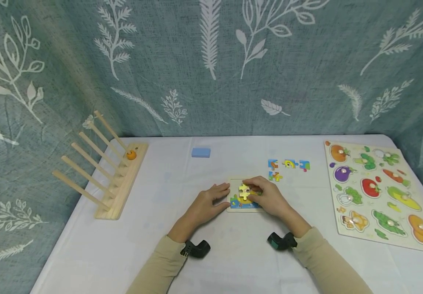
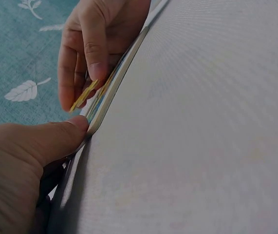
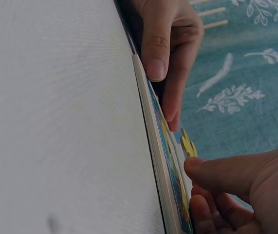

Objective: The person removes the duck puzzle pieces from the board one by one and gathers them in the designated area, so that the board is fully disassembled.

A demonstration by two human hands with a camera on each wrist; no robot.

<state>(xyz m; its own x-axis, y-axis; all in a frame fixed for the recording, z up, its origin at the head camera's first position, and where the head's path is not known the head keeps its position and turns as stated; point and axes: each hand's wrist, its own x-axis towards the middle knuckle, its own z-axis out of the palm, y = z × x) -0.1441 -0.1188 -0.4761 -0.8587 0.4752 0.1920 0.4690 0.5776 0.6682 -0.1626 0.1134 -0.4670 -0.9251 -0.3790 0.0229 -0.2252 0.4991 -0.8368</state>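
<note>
A yellow jigsaw puzzle piece (image 1: 244,192) is pinched between the thumb and fingers of my right hand (image 1: 270,198), just above the puzzle board (image 1: 246,210). That piece (image 3: 188,143) shows tilted beyond the thumb tip in the right wrist view. The shallow wooden board has blue and yellow pieces lying in its near part. At the board's left edge, my left hand (image 1: 208,204) rests with thumb and fingers extended. Its thumb (image 2: 63,139) touches the board's rim in the left wrist view. My right hand covers the board's right side in the head view.
Several loose puzzle pieces (image 1: 290,164) lie beyond the board to the right. A blue block (image 1: 201,152) is farther back. On the left stands a wooden peg rack (image 1: 123,183) with an orange bead (image 1: 131,155). A vegetable knob puzzle (image 1: 377,196) lies at the right.
</note>
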